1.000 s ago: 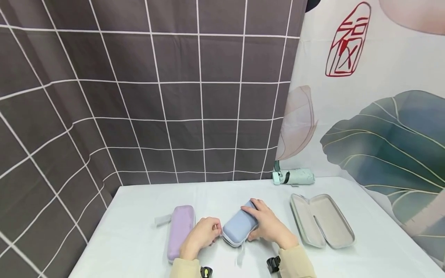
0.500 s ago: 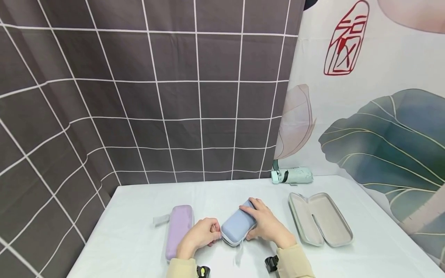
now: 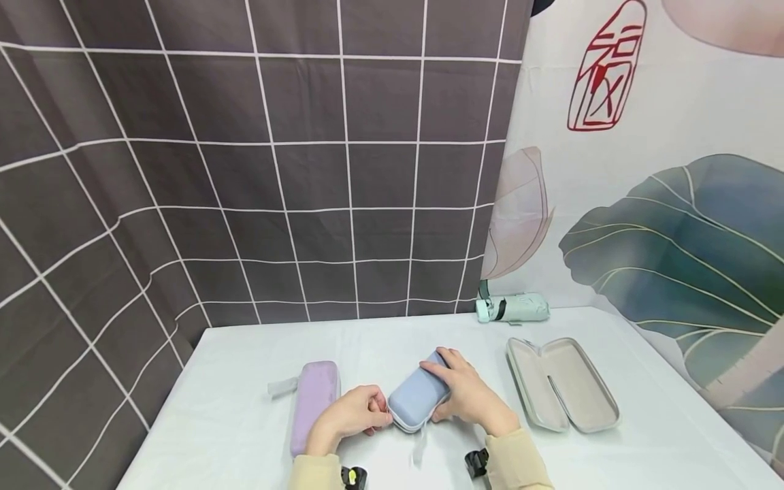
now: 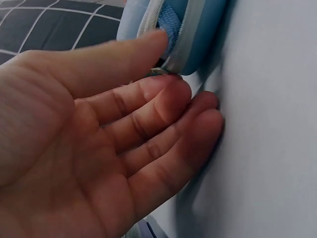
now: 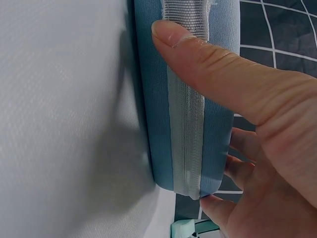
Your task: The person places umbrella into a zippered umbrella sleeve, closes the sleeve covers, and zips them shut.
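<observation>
A light-blue zip case [image 3: 416,400] lies slanted on the white table between both hands. My right hand [image 3: 470,398] grips it, thumb on the near side over the grey zipper band [image 5: 186,134] and fingers round the far side. At its near-left corner my left hand [image 3: 355,415] pinches the zipper pull [image 4: 159,71] between thumb and index finger, the other fingers curled loosely below. In the left wrist view the zipper stands parted beside the pull, with blue mesh [image 4: 171,25] showing in the gap. The rest of the inside is hidden.
A closed purple case [image 3: 315,401] with a grey tab lies beside my left hand. To the right, a pale grey-green case [image 3: 584,391] lies spread open. At the table's back edge rests a mint-green rolled bundle [image 3: 520,308], like a folded umbrella, before the hanging cloth [image 3: 392,177].
The whole head view has shifted slightly left. My left hand keeps at the corner of the blue case with only a slight shift of its fingers; the right hand keeps its grip.
</observation>
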Motion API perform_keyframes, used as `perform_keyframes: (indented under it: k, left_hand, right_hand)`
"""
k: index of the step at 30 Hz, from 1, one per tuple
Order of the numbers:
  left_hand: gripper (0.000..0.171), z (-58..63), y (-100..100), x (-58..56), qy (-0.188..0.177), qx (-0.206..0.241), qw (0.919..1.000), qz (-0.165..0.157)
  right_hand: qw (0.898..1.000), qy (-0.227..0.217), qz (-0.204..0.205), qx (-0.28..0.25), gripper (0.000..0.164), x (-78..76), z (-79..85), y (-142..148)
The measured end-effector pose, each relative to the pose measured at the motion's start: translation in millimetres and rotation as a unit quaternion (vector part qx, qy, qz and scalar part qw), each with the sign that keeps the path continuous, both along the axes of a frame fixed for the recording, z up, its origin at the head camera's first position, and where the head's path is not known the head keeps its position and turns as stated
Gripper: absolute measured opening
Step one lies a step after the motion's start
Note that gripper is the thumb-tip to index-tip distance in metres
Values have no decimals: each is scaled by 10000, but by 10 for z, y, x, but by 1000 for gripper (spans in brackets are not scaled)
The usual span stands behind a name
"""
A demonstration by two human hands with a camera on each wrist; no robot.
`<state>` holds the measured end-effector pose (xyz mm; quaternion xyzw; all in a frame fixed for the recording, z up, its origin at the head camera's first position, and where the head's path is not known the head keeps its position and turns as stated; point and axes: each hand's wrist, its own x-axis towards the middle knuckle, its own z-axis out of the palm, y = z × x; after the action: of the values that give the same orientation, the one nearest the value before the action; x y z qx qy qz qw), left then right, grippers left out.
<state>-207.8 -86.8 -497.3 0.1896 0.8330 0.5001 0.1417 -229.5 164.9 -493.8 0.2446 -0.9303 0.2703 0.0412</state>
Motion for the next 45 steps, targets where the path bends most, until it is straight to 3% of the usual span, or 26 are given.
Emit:
perform_keyframes:
  k: [6, 13, 27, 37, 41, 45]
  left_hand:
    - [21, 0, 34, 6, 333, -240, 9992, 30]
    - [19, -5, 28, 1, 186, 17, 9998, -26]
    - [23, -56, 23, -37, 355, -346, 9988, 52]
    - [8, -59, -28, -27, 344, -166, 9993, -31]
    - [13, -71, -10, -46, 541, -322, 9980, -16]
    - [16, -74, -9, -42, 490, -323, 9983, -16]
  right_hand:
    - [10000, 0, -1, 10, 87, -4, -7, 0]
    - [9999, -129, -65, 4, 87, -1, -9, 4]
    - [10000, 23, -66, 13, 86, 16, 6, -2]
    - [10000, 39, 6, 7, 87, 8, 3, -6]
    - [10000, 29, -12, 45, 87, 6, 1, -3]
    - [10000, -15, -57, 67, 87, 13, -2, -3]
